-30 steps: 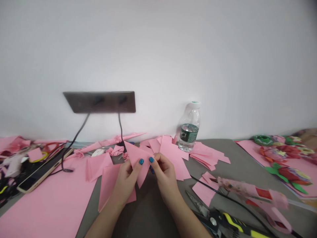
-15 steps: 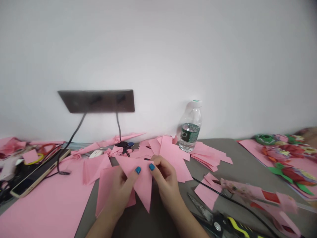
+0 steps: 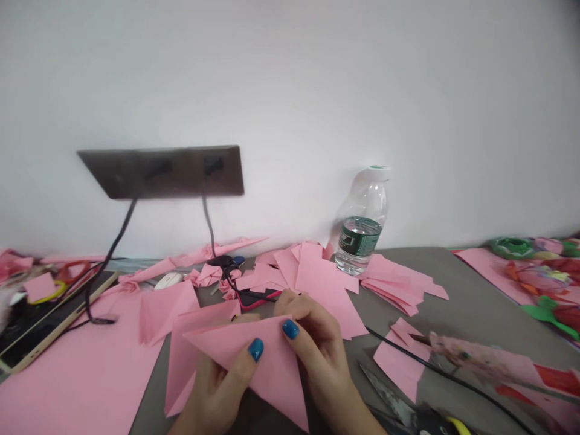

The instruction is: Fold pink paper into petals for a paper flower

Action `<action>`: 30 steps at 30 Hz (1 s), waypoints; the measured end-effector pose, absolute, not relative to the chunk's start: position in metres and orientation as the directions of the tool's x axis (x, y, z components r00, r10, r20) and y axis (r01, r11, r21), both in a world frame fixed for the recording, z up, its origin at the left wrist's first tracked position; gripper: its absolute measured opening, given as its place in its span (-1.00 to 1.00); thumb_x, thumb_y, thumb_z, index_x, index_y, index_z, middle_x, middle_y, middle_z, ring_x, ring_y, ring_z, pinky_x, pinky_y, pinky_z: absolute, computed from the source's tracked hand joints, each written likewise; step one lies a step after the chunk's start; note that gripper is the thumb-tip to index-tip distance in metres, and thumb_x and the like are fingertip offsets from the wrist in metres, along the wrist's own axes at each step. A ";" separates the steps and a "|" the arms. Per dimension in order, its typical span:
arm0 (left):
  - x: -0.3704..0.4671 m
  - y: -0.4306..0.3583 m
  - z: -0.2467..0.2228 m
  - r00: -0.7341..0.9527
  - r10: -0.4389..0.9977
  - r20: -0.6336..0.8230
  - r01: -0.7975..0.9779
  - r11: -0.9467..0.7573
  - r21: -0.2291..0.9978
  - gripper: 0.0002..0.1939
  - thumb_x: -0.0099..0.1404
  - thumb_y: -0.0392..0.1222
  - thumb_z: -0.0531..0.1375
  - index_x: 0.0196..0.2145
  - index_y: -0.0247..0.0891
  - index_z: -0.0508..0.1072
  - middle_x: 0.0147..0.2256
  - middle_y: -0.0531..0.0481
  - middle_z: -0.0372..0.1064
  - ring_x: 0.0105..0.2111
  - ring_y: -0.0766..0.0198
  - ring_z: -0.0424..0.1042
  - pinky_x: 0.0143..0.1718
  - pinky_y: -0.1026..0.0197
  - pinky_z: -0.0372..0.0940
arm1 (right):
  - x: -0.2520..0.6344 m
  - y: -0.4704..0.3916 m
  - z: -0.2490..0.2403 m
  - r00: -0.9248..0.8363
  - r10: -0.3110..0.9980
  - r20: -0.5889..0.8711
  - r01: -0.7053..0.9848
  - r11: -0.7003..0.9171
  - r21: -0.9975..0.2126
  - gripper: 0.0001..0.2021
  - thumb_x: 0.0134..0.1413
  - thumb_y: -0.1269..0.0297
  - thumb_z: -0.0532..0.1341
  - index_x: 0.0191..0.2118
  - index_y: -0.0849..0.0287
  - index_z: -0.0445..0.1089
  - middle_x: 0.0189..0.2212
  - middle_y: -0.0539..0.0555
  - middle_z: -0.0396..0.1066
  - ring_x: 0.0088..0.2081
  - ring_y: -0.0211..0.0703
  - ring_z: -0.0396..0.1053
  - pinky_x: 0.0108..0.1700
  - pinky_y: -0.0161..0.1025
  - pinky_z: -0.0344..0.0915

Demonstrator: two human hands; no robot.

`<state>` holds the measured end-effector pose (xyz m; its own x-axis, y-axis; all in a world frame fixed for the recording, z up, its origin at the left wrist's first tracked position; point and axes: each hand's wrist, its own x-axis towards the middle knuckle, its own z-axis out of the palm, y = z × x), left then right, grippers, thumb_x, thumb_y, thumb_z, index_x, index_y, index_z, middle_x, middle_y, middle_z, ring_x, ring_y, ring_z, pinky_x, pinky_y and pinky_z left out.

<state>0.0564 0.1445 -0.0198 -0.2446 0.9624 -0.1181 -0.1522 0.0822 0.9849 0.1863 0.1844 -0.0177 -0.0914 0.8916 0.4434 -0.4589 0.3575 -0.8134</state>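
Between both hands, low in the middle of the head view, is a folded pink paper triangle (image 3: pixel 272 356) with one point hanging down. My left hand (image 3: pixel 226 380) pinches its left part, thumb on the front face and fingers behind. At its upper right corner, my right hand (image 3: pixel 317 344) grips the edge between thumb and fingers. Another folded pink paper (image 3: pixel 181 350) stands behind and left of my left hand. Behind my hands lie loose pink paper pieces (image 3: pixel 317 275).
A water bottle (image 3: pixel 361 223) stands by the wall. Pliers or shears (image 3: pixel 394 402) and a paper-covered glue gun (image 3: pixel 489 362) lie at right, with a black cable. Paper flowers (image 3: pixel 539 278) are far right. A phone (image 3: pixel 54 320) and large pink sheet (image 3: pixel 86 368) are left.
The view has come closer and shifted left. In my hands the paper triangle has turned, its tip now pointing further right, and both hands still grip it.
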 end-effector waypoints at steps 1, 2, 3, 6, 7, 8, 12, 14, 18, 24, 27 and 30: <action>0.057 0.144 -0.019 -0.237 0.966 -0.108 -0.147 0.074 0.986 -0.60 0.03 0.16 0.39 -0.37 -0.26 0.60 -0.39 -0.12 0.51 -0.35 0.02 0.46 -0.36 0.13 0.45 | 0.187 0.184 -0.018 -0.092 0.894 0.438 -0.455 0.353 -0.817 -0.71 0.25 0.08 0.27 -0.47 0.07 0.40 -0.54 -0.02 0.22 -0.44 -0.16 0.19 -0.39 -0.22 0.13; 0.058 0.144 -0.019 -0.222 0.970 -0.100 -0.135 0.071 0.988 -0.60 0.04 0.16 0.39 -0.40 -0.26 0.59 -0.40 -0.12 0.51 -0.36 0.04 0.45 -0.35 0.13 0.44 | 0.187 0.184 -0.017 -0.094 0.897 0.431 -0.448 0.349 -0.823 -0.70 0.25 0.08 0.27 -0.47 0.07 0.40 -0.53 -0.02 0.23 -0.45 -0.15 0.19 -0.39 -0.22 0.13; 0.058 0.144 -0.018 -0.207 0.974 -0.092 -0.121 0.068 0.990 -0.61 0.06 0.17 0.38 -0.45 -0.25 0.57 -0.43 -0.11 0.49 -0.39 0.06 0.44 -0.36 0.13 0.44 | 0.187 0.184 -0.017 -0.095 0.902 0.422 -0.439 0.343 -0.831 -0.71 0.24 0.07 0.28 -0.47 0.08 0.41 -0.53 -0.01 0.23 -0.45 -0.15 0.19 -0.40 -0.22 0.13; 0.058 0.144 -0.021 -0.228 0.972 -0.066 -0.077 0.049 0.996 -0.59 0.15 0.22 0.30 -0.50 -0.22 0.53 -0.46 -0.08 0.48 -0.43 0.08 0.43 -0.44 0.15 0.41 | 0.189 0.184 -0.018 -0.076 0.919 0.387 -0.411 0.325 -0.852 -0.70 0.22 0.04 0.29 -0.47 0.07 0.40 -0.54 -0.01 0.23 -0.46 -0.15 0.19 -0.41 -0.22 0.13; 0.056 0.144 -0.023 -0.267 0.962 -0.055 -0.057 0.042 0.998 -0.58 0.18 0.23 0.27 -0.48 -0.21 0.54 -0.45 -0.08 0.49 -0.41 0.05 0.46 -0.45 0.15 0.42 | 0.189 0.184 -0.018 -0.063 0.924 0.377 -0.402 0.323 -0.857 -0.69 0.21 0.03 0.30 -0.48 0.07 0.40 -0.54 -0.02 0.23 -0.46 -0.15 0.19 -0.42 -0.23 0.13; 0.054 0.145 -0.026 -0.310 0.950 -0.046 -0.032 0.037 0.999 -0.57 0.21 0.24 0.24 -0.46 -0.20 0.55 -0.46 -0.08 0.50 -0.38 0.03 0.48 -0.47 0.15 0.42 | 0.189 0.185 -0.019 -0.051 0.927 0.371 -0.394 0.323 -0.861 -0.68 0.20 0.01 0.30 -0.48 0.07 0.39 -0.54 -0.02 0.24 -0.46 -0.15 0.19 -0.42 -0.23 0.12; 0.040 0.148 -0.040 -0.390 0.921 -0.018 0.067 0.048 0.997 -0.56 0.28 0.24 0.20 -0.48 -0.16 0.53 -0.58 -0.06 0.45 -0.43 0.02 0.50 -0.51 0.15 0.41 | 0.189 0.186 -0.024 -0.041 0.936 0.349 -0.379 0.309 -0.872 -0.67 0.21 0.02 0.29 -0.49 0.08 0.36 -0.55 -0.03 0.21 -0.47 -0.16 0.14 -0.43 -0.24 0.10; 0.032 0.149 -0.045 -0.395 0.919 -0.003 0.097 0.045 0.994 -0.57 0.27 0.24 0.23 -0.53 -0.15 0.50 -0.63 -0.04 0.41 -0.48 0.04 0.47 -0.53 0.15 0.37 | 0.188 0.187 -0.027 -0.045 0.936 0.348 -0.390 0.305 -0.869 -0.67 0.22 0.04 0.28 -0.49 0.08 0.34 -0.54 -0.04 0.19 -0.47 -0.17 0.11 -0.42 -0.24 0.09; 0.028 0.152 -0.045 -0.377 0.924 0.071 0.161 -0.010 0.987 -0.53 0.23 0.24 0.28 -0.63 -0.11 0.38 -0.68 0.00 0.31 -0.59 0.13 0.36 -0.60 0.16 0.27 | 0.186 0.186 -0.032 -0.058 0.937 0.345 -0.407 0.293 -0.865 -0.68 0.25 0.06 0.27 -0.48 0.09 0.32 -0.53 -0.05 0.15 -0.46 -0.17 0.08 -0.41 -0.25 0.07; 0.041 0.161 -0.026 -0.379 0.914 0.147 0.201 -0.074 0.977 -0.46 0.33 0.20 0.18 -0.67 -0.12 0.18 -0.70 0.10 0.11 -0.65 0.26 0.14 -0.64 0.21 0.12 | 0.187 0.190 -0.033 -0.055 0.941 0.334 -0.407 0.284 -0.868 -0.64 0.24 0.05 0.28 -0.50 0.09 0.27 -0.53 -0.07 0.11 -0.47 -0.18 0.02 -0.43 -0.25 0.02; 0.047 0.164 -0.017 -0.402 0.887 0.227 0.229 -0.142 0.963 -0.46 0.31 0.16 0.19 -0.66 -0.13 0.09 -0.67 0.14 0.00 -0.62 0.29 0.08 -0.60 0.23 0.09 | 0.188 0.191 -0.034 -0.072 0.944 0.323 -0.432 0.262 -0.863 -0.64 0.24 0.05 0.28 -0.50 0.09 0.25 -0.53 -0.07 0.08 -0.47 -0.18 0.00 -0.43 -0.25 0.00; 0.050 0.164 -0.017 -0.424 0.878 0.222 0.171 -0.163 0.972 -0.46 0.31 0.15 0.18 -0.66 -0.13 0.07 -0.65 0.13 -0.01 -0.59 0.29 0.07 -0.60 0.23 0.04 | 0.188 0.191 -0.036 -0.089 0.945 0.314 -0.446 0.244 -0.861 -0.64 0.23 0.05 0.28 -0.50 0.09 0.24 -0.52 -0.07 0.08 -0.46 -0.18 -0.01 -0.42 -0.24 0.00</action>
